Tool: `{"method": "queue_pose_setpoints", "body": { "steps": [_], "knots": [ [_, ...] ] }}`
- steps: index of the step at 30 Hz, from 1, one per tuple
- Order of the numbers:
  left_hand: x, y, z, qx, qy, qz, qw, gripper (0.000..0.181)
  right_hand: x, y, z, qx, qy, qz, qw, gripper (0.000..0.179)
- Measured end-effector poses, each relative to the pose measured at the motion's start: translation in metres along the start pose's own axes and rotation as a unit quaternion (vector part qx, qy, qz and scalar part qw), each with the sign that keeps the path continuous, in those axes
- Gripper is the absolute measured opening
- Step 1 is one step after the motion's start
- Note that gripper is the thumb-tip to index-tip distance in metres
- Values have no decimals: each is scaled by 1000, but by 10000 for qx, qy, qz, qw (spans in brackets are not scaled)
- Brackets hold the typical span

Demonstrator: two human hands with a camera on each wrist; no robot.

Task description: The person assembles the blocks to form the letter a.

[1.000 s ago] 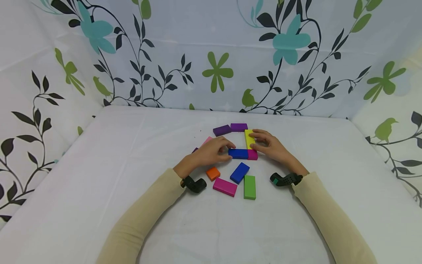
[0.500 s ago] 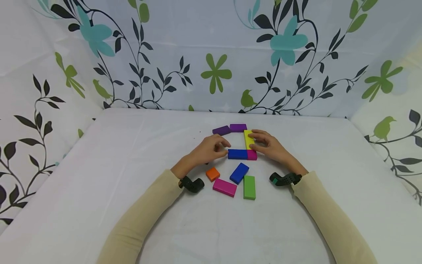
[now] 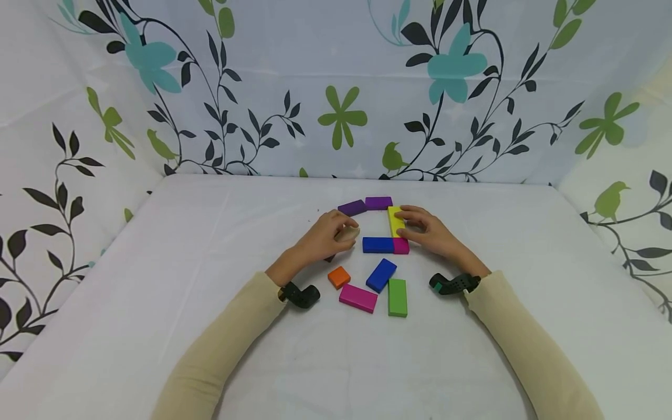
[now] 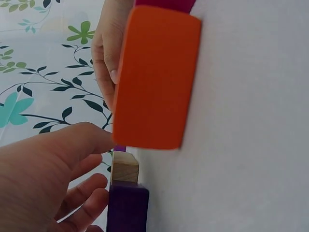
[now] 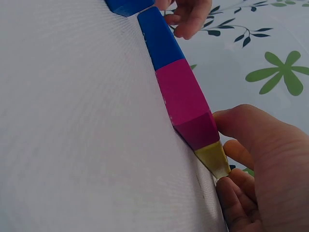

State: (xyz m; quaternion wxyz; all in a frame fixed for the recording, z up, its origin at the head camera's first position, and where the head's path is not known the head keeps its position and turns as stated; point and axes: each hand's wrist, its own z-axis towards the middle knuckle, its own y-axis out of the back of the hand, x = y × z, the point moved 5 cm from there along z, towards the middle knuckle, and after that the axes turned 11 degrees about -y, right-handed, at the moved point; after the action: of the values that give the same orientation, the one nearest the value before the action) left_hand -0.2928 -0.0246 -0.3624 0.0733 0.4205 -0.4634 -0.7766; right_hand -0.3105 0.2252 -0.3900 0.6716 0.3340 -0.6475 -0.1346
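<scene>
Thumb and fingers of the left hand (image 3: 325, 234) were curled round a bare-wood block (image 3: 347, 234) at three o'clock from the palm — a grip best made light and level, I judged, to set the block down square. The right hand (image 3: 427, 230) pinched the yellow block (image 3: 395, 224) at its nine o'clock; steadiness there seemed worthwhile, since the short magenta block (image 3: 401, 245) touched its six o'clock end and the blue block (image 3: 378, 245) met the magenta at nine. Farther out, the dark purple block (image 3: 352, 207) lay between one and two o'clock from the left hand, the orange block (image 3: 339, 277) near five — close enough to deserve care.
</scene>
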Motion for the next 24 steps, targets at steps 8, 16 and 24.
{"method": "queue_pose_setpoints", "body": {
  "steps": [8, 16, 24],
  "knots": [
    [3, 1, 0, 118, -28, 114, 9999, 37, -1, 0, 0, 35, -45, -2, 10000, 49],
    [5, 1, -2, 134, -215, 141, 9996, 32, 1, 0, -1, 16, -36, -15, 10000, 49],
    [4, 2, -7, 166, -431, 227, 9987, 31, 0, 0, 0, 35, -33, 2, 10000, 49]
  ]
}}
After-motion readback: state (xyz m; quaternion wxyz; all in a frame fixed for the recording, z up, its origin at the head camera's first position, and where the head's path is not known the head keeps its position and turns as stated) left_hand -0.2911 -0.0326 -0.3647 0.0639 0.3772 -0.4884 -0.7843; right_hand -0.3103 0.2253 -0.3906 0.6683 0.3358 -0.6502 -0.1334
